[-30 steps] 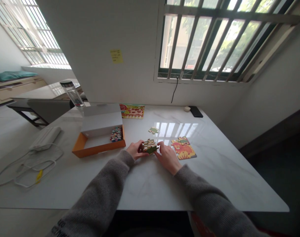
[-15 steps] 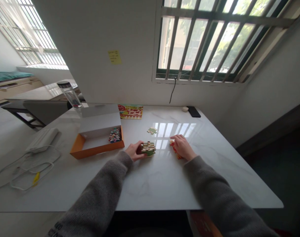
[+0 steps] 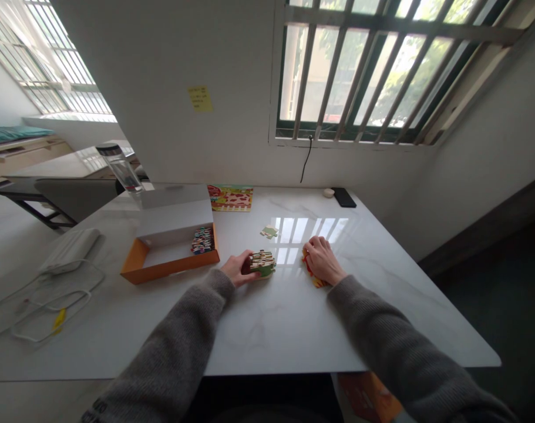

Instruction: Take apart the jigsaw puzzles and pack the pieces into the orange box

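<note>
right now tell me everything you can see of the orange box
The orange box is open and looks like cardboard, with orange outer walls and a white inside. A white lid rises from its far edge. It sits on the marble table, and the left hand is close to its near right corner, though any contact is hard to tell. A colourful stack of puzzle pieces sits inside at the right end, against the wall.
</note>
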Demonstrator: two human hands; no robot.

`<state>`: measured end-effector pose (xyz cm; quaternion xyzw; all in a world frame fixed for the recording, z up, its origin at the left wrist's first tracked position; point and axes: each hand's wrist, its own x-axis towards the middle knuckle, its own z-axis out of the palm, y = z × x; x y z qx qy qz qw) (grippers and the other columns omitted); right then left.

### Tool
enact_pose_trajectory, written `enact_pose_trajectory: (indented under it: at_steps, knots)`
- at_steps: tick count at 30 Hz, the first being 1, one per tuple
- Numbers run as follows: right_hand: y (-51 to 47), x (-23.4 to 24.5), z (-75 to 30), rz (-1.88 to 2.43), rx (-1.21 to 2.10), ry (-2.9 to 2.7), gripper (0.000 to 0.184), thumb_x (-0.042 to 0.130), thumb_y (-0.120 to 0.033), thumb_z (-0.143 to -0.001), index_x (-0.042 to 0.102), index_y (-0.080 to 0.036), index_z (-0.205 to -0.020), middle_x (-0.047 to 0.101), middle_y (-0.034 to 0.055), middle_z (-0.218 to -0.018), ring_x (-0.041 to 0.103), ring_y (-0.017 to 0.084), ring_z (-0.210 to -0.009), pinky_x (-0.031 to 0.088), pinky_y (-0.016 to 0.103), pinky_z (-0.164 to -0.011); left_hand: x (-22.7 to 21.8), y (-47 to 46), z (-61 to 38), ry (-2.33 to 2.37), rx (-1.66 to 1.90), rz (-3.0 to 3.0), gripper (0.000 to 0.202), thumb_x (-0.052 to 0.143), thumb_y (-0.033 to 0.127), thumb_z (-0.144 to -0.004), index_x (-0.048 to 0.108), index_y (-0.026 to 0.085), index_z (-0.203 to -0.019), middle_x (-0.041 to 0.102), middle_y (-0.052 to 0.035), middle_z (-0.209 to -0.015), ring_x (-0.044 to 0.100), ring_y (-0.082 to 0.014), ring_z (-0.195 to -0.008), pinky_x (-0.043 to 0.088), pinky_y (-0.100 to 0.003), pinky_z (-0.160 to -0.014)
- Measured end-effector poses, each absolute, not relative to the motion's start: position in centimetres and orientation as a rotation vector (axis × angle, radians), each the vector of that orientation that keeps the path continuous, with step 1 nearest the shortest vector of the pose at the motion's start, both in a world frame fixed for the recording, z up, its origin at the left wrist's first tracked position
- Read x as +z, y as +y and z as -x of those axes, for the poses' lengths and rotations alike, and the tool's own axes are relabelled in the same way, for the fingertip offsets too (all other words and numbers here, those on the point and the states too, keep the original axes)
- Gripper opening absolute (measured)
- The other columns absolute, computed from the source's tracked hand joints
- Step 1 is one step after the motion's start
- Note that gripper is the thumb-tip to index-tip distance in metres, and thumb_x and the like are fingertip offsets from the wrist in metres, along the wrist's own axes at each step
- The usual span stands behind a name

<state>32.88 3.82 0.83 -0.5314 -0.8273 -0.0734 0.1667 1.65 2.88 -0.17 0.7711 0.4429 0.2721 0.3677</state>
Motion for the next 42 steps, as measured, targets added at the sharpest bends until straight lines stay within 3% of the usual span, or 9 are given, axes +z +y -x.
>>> enact_pose_trajectory:
  at_steps: [4, 10, 19, 22, 25, 28, 35, 39, 42]
  knots:
    - [4.0, 1.1, -33.3, 1.507, -0.080, -2.248, 0.012, 0.046, -0.013, -0.085, 0.056, -0.019, -0.085, 0.063, 0.0103, -0.092, 0.052, 0.025, -0.095, 0.039, 0.038, -0.088, -0.4, 3.0, -1.6, 1.136, 0.697, -1.999, 0.047, 0.071, 0.044, -0.072, 0.052, 0.018, -0.107, 0.068, -0.0018, -0.082, 0.060, -0.0155, -0.066, 0.045, -0.025, -0.061]
    - [3.6, 2.0, -32.2, 1.457, 0.636, -1.762, 0.013, 0.041, -0.012, -0.081, 0.044, -0.023, -0.084, 0.068, -0.0023, -0.069, 0.063, 0.015, -0.064, 0.044, 0.027, -0.066, -0.9, 3.3, -1.5, 1.150, 0.699, -2.006, 0.050, 0.071, 0.044, -0.072, 0.053, 0.017, -0.111, 0.067, -0.0016, -0.077, 0.060, -0.0162, -0.065, 0.045, -0.025, -0.060]
    - [1.2, 2.9, -27.5, 0.992, 1.240, -1.403, 0.011, 0.058, -0.029, -0.080, 0.053, -0.020, -0.080, 0.058, -0.0019, -0.078, 0.050, 0.012, -0.067, 0.040, 0.024, -0.062, -0.6, 3.2, -1.6, 1.203, 0.667, -2.037, 0.049, 0.070, 0.046, -0.074, 0.054, 0.017, -0.111, 0.062, 0.0012, -0.073, 0.054, -0.0141, -0.061, 0.040, -0.024, -0.057]
    - [0.2, 2.8, -26.4, 0.903, 1.386, -1.379, 0.013, 0.061, -0.030, -0.083, 0.053, -0.020, -0.082, 0.052, -0.0048, -0.069, 0.044, 0.010, -0.060, 0.037, 0.024, -0.059, -0.7, 3.2, -1.7, 1.211, 0.674, -2.055, 0.048, 0.070, 0.047, -0.073, 0.054, 0.017, -0.108, 0.060, 0.0020, -0.071, 0.052, -0.0137, -0.060, 0.040, -0.024, -0.058]
    - [-0.6, 2.2, -25.3, 0.869, 1.448, -1.420, 0.010, 0.057, -0.029, -0.086, 0.052, -0.021, -0.087, 0.054, -0.0050, -0.064, 0.049, 0.012, -0.061, 0.040, 0.026, -0.063, -0.7, 3.2, -1.6, 1.211, 0.670, -2.063, 0.049, 0.071, 0.047, -0.073, 0.054, 0.017, -0.108, 0.057, 0.0037, -0.068, 0.050, -0.0130, -0.058, 0.039, -0.024, -0.057]
    - [-0.9, 1.3, -24.5, 0.925, 1.378, -1.520, 0.012, 0.055, -0.031, -0.086, 0.051, -0.021, -0.092, 0.061, -0.0015, -0.074, 0.056, 0.015, -0.069, 0.043, 0.029, -0.068, -0.7, 3.3, -1.6, 1.194, 0.662, -2.053, 0.051, 0.071, 0.048, -0.073, 0.053, 0.017, -0.109, 0.056, 0.0042, -0.067, 0.049, -0.0126, -0.057, 0.038, -0.023, -0.055]
    - [-0.8, 0.1, -24.4, 1.290, 0.529, -1.905, 0.020, 0.054, -0.030, -0.089, 0.044, -0.022, -0.074, 0.052, 0.0001, -0.076, 0.049, 0.015, -0.068, 0.036, 0.026, -0.061, -0.8, 3.4, -1.5, 1.184, 0.671, -1.999, 0.055, 0.074, 0.048, -0.069, 0.052, 0.018, -0.108, 0.058, 0.0037, -0.069, 0.050, -0.0127, -0.057, 0.039, -0.024, -0.055]
    - [-1.3, 0.3, -24.2, 1.412, 0.364, -2.030, 0.010, 0.052, -0.029, -0.093, 0.050, -0.021, -0.088, 0.058, -0.0014, -0.070, 0.053, 0.016, -0.063, 0.034, 0.026, -0.060, -0.9, 3.4, -1.6, 1.173, 0.665, -1.985, 0.054, 0.076, 0.046, -0.068, 0.051, 0.018, -0.107, 0.057, 0.0044, -0.068, 0.048, -0.0117, -0.056, 0.037, -0.023, -0.054]
    - [-1.9, 0.9, -23.9, 1.476, 0.122, -2.168, 0.015, 0.051, -0.031, -0.096, 0.054, -0.018, -0.104, 0.066, 0.0016, -0.075, 0.058, 0.018, -0.068, 0.035, 0.029, -0.070, -0.8, 3.4, -1.6, 1.163, 0.656, -1.992, 0.053, 0.077, 0.045, -0.068, 0.051, 0.018, -0.105, 0.055, 0.0056, -0.066, 0.045, -0.0111, -0.054, 0.035, -0.023, -0.053]
